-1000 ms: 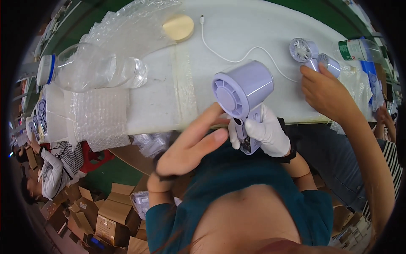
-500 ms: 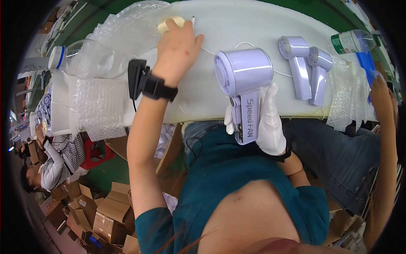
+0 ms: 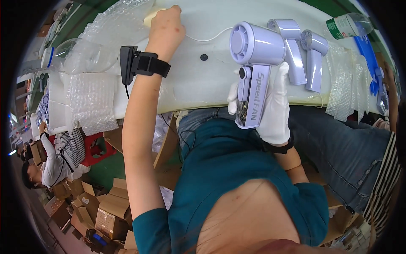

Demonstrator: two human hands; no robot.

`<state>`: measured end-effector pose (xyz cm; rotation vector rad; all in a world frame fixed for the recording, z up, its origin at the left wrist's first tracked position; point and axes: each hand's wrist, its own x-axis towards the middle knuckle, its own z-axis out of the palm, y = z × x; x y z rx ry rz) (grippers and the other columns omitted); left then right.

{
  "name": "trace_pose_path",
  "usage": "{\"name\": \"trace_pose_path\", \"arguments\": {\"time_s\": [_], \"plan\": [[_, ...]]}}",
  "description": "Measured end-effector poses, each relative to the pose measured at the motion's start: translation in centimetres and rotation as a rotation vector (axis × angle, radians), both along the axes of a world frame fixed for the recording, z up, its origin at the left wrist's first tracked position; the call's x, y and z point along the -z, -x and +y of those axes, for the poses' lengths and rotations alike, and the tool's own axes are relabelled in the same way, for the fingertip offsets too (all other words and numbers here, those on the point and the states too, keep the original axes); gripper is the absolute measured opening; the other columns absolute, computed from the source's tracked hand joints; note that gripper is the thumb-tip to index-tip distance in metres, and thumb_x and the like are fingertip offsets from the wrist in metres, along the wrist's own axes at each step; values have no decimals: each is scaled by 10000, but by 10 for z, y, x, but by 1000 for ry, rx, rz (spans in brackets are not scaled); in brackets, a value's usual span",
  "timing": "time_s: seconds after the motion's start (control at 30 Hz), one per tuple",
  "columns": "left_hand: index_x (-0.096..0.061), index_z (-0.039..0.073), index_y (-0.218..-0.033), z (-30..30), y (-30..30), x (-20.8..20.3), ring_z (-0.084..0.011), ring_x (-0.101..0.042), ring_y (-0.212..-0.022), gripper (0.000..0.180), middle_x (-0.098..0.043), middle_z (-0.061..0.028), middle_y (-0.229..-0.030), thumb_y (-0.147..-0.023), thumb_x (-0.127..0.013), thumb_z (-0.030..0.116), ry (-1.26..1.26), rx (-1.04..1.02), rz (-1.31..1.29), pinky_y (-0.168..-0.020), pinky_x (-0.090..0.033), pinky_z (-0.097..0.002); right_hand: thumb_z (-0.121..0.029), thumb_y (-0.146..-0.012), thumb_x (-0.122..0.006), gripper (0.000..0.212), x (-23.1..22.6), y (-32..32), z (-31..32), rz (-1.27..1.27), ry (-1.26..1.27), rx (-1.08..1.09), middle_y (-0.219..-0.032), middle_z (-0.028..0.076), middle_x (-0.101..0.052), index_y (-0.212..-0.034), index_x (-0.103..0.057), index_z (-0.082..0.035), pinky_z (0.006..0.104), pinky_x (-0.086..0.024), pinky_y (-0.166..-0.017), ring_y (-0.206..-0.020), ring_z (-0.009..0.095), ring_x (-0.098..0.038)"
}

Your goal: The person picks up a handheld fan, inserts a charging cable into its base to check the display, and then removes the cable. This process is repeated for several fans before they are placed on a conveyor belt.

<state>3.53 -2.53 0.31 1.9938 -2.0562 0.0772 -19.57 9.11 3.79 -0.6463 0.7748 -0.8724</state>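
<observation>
My right hand (image 3: 274, 114), in a white glove, is closed around the handle of a lavender handheld fan (image 3: 259, 51). The fan stands upright with its head at the top, and an opening along its handle shows small inner parts. My bare left hand (image 3: 166, 31) reaches to the far side of the table with its fingers curled in; what they hold, if anything, is hidden. A pale yellow object (image 3: 153, 17) sits just past that hand. From beside it a thin white cable (image 3: 207, 40) runs right toward the fan. A small black disc (image 3: 204, 57) lies on the table.
Two more lavender fans (image 3: 296, 59) lie behind the held one. Bubble wrap (image 3: 91, 101) covers the left, with more at the right beside a green-labelled bottle (image 3: 347, 26) and a blue object (image 3: 367, 59). Co-workers sit at both sides. Cardboard boxes (image 3: 112, 218) stand on the floor.
My left hand has gone from spread fingers to curled ones. The cable plug seen beside it is out of sight. The small black disc now shows on the table. The held fan has turned slightly.
</observation>
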Motion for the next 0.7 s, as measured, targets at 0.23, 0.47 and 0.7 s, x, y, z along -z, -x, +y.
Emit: {"name": "trace_pose_path", "arguments": {"time_s": [0.23,0.47,0.7], "plan": [[-561,8,-940,12,11,-4,-277,-602,-709,244,-592,-148,-705,-701,-540,51,-59,41,401,-643,-468,-343,-615,-881,-196,707,-1,5,2,-60,32,92,-747,180,-583,-1058,-487,5,296,-478,-529,-572,228,-578],[-524,-20,-828,65,33,-19,-139,-431,-541,119,-453,-45,-591,-755,-463,50,-147,184,941,-499,-349,-282,-564,-905,-226,660,-2,11,-5,-297,-67,47,-759,175,-579,-1095,-490,10,304,-447,-508,-573,219,-553],[-524,17,-848,117,83,-47,-71,-336,-557,218,-357,7,-605,-914,-416,194,-190,187,1273,-494,-302,-236,-579,-863,-365,631,-4,15,-12,-416,-183,148,-726,78,-540,-1068,-489,5,262,-348,-484,-521,150,-449]]}}
